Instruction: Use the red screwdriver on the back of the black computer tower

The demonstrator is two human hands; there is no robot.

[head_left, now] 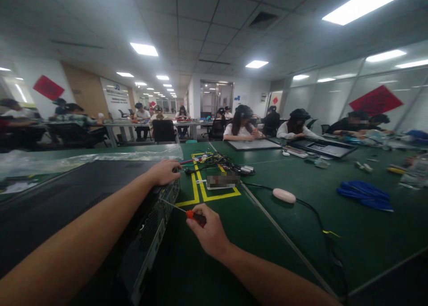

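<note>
A black computer case [83, 199] lies on its side on the green table [267, 234] at the left. My left hand [165, 172] rests on the case's top far corner with its fingers curled over the edge. My right hand [209, 232] is closed around the red and black handle of a screwdriver [190, 213]. The thin shaft points left, and its tip touches the perforated rear panel [150, 228] of the case.
Yellow tape lines [200, 192], a bundle of cables [217, 161] and a pink oval object [284, 195] on a cable lie beyond my hands. A blue cloth [366, 194] is to the right. Clear plastic wrap [83, 159] lies behind the case. Several people sit at tables further back.
</note>
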